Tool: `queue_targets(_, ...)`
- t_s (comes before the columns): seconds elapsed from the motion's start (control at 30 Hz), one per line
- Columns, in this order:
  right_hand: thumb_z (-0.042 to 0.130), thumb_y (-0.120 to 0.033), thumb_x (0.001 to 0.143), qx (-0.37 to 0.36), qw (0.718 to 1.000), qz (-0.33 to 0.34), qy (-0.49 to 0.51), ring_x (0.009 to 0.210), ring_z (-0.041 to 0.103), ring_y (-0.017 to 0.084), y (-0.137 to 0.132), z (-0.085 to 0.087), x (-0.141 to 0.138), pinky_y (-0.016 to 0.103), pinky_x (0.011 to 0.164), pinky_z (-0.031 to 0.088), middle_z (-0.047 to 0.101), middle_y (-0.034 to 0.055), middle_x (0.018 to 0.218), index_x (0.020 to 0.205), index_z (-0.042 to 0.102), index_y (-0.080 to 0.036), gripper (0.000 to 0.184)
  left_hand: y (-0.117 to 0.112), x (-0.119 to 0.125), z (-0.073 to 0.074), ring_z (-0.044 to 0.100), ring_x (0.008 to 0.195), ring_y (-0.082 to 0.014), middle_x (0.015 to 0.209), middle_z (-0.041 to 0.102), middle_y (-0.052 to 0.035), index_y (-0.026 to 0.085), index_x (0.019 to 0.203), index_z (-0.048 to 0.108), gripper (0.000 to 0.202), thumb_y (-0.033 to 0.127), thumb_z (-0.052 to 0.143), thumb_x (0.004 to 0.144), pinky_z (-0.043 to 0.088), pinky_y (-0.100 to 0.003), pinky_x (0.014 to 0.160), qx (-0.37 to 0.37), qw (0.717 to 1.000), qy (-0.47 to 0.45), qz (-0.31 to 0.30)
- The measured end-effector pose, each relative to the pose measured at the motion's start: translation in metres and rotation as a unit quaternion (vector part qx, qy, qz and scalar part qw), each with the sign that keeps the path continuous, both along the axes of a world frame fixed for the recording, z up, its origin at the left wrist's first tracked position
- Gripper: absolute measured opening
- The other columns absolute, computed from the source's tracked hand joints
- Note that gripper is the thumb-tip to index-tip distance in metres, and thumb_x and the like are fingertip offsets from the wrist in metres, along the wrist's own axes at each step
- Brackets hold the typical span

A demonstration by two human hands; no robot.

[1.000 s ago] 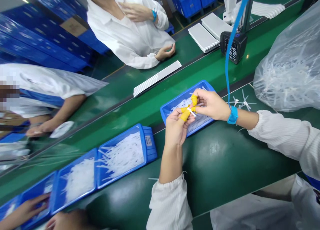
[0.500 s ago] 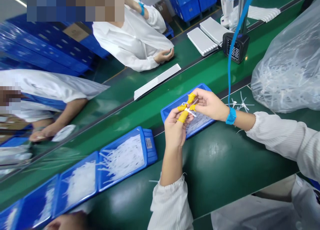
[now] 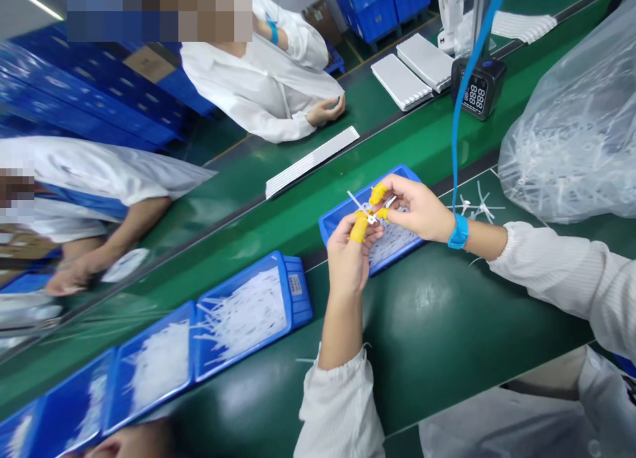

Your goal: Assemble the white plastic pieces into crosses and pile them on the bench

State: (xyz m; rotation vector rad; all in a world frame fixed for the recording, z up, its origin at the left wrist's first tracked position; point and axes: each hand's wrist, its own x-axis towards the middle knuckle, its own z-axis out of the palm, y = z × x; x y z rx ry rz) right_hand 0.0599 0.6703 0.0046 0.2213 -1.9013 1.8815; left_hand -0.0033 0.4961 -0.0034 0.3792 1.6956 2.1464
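Note:
My left hand (image 3: pixel 349 256) and my right hand (image 3: pixel 415 207) meet above a blue tray (image 3: pixel 334 221) that holds several thin white plastic pieces. Both hands wear yellow finger cots. Between their fingertips they pinch one small white plastic piece (image 3: pixel 368 214) with thin arms sticking out to the upper left. A blue wrist strap (image 3: pixel 458 231) sits on my right wrist, and its blue cord (image 3: pixel 458 107) runs up and away.
Further blue trays (image 3: pixel 243 315) of white pieces line the near left. A large clear bag (image 3: pixel 576 126) of white pieces lies at right, loose white pieces (image 3: pixel 477 206) beside it. A black digital meter (image 3: pixel 477 87), white panels (image 3: pixel 402 81) and a white strip (image 3: pixel 312 161) lie beyond. Other workers in white sit across the green belt.
My hands have turned the white piece, so its thin arms now stick out to the upper left. The worker at far left has drawn a hand back.

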Motion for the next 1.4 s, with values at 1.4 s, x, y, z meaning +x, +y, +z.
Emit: queue_targets(1.4,0.072,-0.023,0.08,0.011,0.998,0.036,-0.047,0.093,0.074,0.019,0.002,-0.004,-0.002,0.035,0.088,0.062,0.073,0.0005,0.095,0.095,0.056,-0.023,0.022,-0.001,0.004,-0.003,0.074,0.077,-0.0125,0.087,0.08,-0.0026,0.018,0.084,0.082,0.035,0.034,0.104,0.063,0.065,-0.024,0.074,-0.024,0.996,0.052,0.064)
